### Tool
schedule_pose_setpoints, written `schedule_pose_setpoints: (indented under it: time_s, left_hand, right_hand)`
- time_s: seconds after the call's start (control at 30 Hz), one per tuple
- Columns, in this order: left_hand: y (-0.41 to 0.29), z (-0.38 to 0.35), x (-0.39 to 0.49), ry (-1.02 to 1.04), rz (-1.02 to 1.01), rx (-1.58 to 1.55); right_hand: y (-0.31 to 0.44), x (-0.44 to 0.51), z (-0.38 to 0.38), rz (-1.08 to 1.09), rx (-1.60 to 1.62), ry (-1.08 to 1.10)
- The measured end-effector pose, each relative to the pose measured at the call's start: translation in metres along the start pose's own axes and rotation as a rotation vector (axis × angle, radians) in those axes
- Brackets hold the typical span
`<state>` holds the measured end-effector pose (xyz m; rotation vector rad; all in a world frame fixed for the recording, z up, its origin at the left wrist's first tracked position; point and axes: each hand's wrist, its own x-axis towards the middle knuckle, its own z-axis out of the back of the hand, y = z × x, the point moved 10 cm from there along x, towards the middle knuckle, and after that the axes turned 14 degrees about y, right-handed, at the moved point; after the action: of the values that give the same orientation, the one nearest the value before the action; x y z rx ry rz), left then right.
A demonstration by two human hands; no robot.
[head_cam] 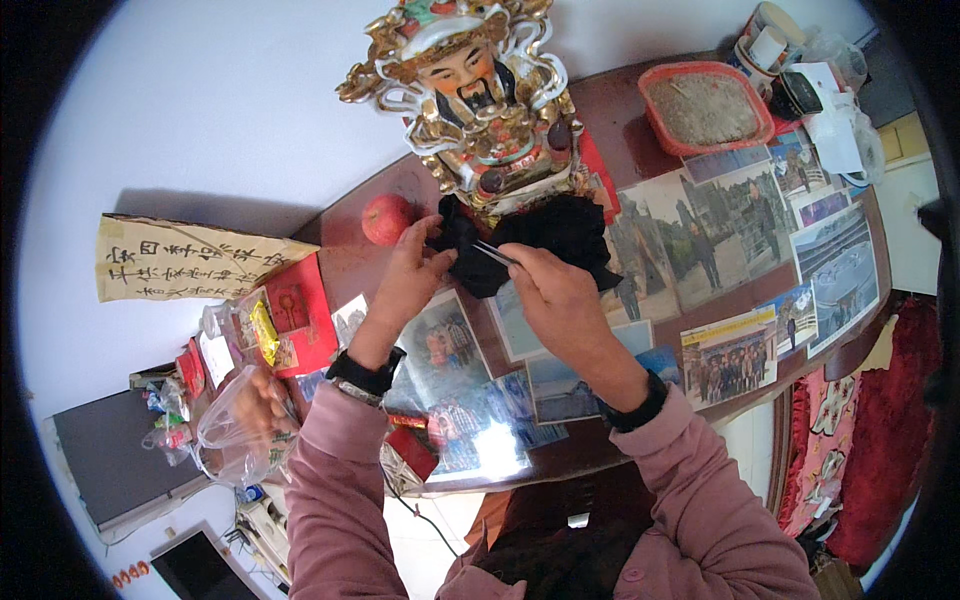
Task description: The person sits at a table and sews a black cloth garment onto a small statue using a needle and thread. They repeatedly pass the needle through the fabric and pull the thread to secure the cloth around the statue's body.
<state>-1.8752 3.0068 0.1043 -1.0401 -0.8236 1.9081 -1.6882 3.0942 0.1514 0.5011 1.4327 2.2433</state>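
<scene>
A piece of black cloth [559, 232] lies bunched at the foot of a painted, gilded statue [491, 142] of a bearded figure. My left hand [405, 281] has its thumb and fingers at the cloth's left edge, gripping it there. In my right hand [559, 304] is a slim metal tool with two thin prongs, apparently tweezers [491, 253]. The tips of the tweezers point left and meet the cloth between my hands. Just behind my left fingers sits a red apple [387, 219]. Part of the right hand's grip is hidden by its own fingers.
Photographs [709, 240] lie flat across the dark red tabletop [341, 262]. A red tub of sand or ash [705, 109] and several cups [769, 49] stand back right. At left are a written paper piece [195, 259], a red sheet [315, 322] and a plastic bag [247, 427].
</scene>
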Motion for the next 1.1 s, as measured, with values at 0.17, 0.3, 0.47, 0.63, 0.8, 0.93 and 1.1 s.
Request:
schedule_pose_setpoints:
  time_s: [0.17, 0.3, 0.47, 0.63, 0.8, 0.93, 1.1]
  left_hand:
    - [0.012, 0.006, 0.002, 0.017, 0.094, 0.315]
    - [-0.002, 0.025, -0.010, -0.065, 0.088, 0.171]
    - [-0.069, 0.053, -0.042, -0.233, -0.265, -0.159]
    - [-0.096, 0.017, -0.045, -0.021, -0.321, -0.354]
    - [-0.087, -0.002, -0.044, 0.064, -0.283, -0.400]
    - [-0.084, -0.005, -0.042, 0.069, -0.301, -0.469]
    - [-0.079, -0.003, -0.045, 0.078, -0.270, -0.491]
  right_hand:
    - [-0.005, -0.007, 0.001, -0.058, 0.033, 0.049]
    - [-0.003, -0.008, 0.010, -0.059, 0.032, 0.050]
    - [0.009, -0.005, 0.020, 0.009, 0.150, 0.030]
    - [0.022, -0.001, 0.021, 0.080, 0.268, 0.017]
    - [0.015, 0.003, 0.006, 0.007, 0.389, 0.094]
    - [-0.003, 0.002, -0.016, -0.165, 0.709, 0.219]
    - [-0.004, 0.000, -0.034, -0.229, 0.969, 0.268]
